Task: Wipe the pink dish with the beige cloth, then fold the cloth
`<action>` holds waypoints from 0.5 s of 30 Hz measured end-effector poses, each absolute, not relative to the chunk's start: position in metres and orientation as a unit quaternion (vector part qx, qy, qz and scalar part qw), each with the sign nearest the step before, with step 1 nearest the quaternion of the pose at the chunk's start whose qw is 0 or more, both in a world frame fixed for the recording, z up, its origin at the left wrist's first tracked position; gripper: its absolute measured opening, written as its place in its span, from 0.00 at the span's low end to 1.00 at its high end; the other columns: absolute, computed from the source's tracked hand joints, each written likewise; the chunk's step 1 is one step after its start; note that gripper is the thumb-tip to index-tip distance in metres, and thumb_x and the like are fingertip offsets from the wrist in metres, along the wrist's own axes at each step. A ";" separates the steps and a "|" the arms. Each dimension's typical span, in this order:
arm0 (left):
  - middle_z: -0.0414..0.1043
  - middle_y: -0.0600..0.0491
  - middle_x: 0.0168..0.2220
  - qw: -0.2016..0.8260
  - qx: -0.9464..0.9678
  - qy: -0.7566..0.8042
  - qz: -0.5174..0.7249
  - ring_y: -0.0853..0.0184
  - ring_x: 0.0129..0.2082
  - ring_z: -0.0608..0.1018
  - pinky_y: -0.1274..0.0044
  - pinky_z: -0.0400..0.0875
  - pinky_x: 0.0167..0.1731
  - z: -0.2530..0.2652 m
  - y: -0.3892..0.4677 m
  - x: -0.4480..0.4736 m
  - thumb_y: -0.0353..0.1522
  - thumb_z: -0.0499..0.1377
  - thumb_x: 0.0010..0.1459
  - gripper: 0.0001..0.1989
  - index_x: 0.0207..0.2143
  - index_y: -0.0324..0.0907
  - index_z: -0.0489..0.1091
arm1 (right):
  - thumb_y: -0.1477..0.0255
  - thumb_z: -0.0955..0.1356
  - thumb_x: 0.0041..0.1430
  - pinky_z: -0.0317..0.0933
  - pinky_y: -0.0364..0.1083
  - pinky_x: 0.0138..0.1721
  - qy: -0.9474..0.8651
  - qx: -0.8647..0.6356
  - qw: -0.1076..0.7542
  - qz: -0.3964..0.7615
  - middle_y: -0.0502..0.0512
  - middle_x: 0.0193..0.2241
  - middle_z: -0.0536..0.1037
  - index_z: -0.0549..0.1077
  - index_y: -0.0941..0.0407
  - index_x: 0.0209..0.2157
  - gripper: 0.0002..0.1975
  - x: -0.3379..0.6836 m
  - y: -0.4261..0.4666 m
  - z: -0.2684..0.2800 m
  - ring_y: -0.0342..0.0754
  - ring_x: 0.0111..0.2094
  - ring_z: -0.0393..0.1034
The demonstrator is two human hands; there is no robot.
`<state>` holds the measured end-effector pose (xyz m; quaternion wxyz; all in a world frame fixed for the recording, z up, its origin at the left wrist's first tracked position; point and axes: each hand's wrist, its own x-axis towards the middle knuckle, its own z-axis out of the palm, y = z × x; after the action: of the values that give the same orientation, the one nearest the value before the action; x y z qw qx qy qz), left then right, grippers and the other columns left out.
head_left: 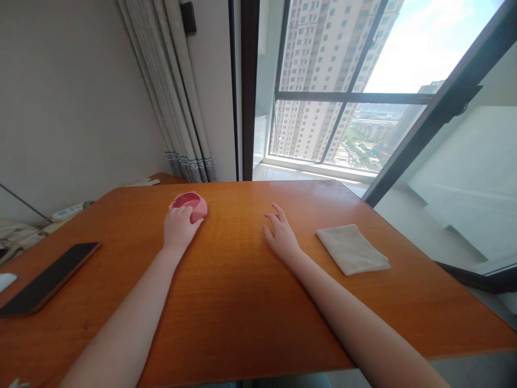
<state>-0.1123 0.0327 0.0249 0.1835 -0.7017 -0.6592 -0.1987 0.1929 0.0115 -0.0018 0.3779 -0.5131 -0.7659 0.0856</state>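
My left hand grips the near rim of a small pink bowl-like dish at the far left part of the wooden table. The fingers reach over its edge and partly hide its inside; the thumb lies along the right side. My right hand is over the middle of the table with its fingers apart, and nothing is in it. To its right lies a folded whitish cloth, which the hand does not touch.
A dark flat slab like a phone or tablet lies at the table's left side, beside a white object at the picture's edge. Behind the table hang grey curtains. A dark-framed glass door stands along the right, near the table's edge.
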 end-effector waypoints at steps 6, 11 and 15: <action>0.72 0.42 0.37 0.224 -0.623 -0.734 -0.152 0.55 0.38 0.70 0.64 0.61 0.44 0.021 0.031 -0.151 0.41 0.56 0.53 0.17 0.37 0.35 0.67 | 0.74 0.61 0.58 0.63 0.54 0.45 -0.719 -0.655 0.231 0.003 0.66 0.49 0.67 0.70 0.56 0.39 0.09 0.212 0.015 0.017 0.57 0.48 0.66; 0.73 0.43 0.38 0.178 -0.596 -0.774 -0.116 0.53 0.41 0.71 0.66 0.62 0.44 0.011 0.038 -0.162 0.42 0.57 0.51 0.18 0.38 0.38 0.69 | 0.78 0.59 0.59 0.64 0.53 0.42 -0.577 -0.814 0.049 0.044 0.67 0.46 0.67 0.64 0.58 0.51 0.18 0.267 0.018 0.044 0.57 0.46 0.69; 0.72 0.42 0.40 0.153 -0.603 -0.775 -0.111 0.52 0.44 0.70 0.64 0.61 0.47 0.008 0.041 -0.162 0.41 0.57 0.50 0.19 0.41 0.38 0.69 | 0.73 0.63 0.56 0.65 0.57 0.40 -0.512 -0.846 -0.045 0.141 0.71 0.47 0.69 0.59 0.57 0.58 0.26 0.308 0.014 0.057 0.62 0.47 0.68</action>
<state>-0.1617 0.0412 0.0077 0.1532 -0.6034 -0.7746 -0.1113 0.3077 0.0142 0.0568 -0.0447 -0.8463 -0.5116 0.1413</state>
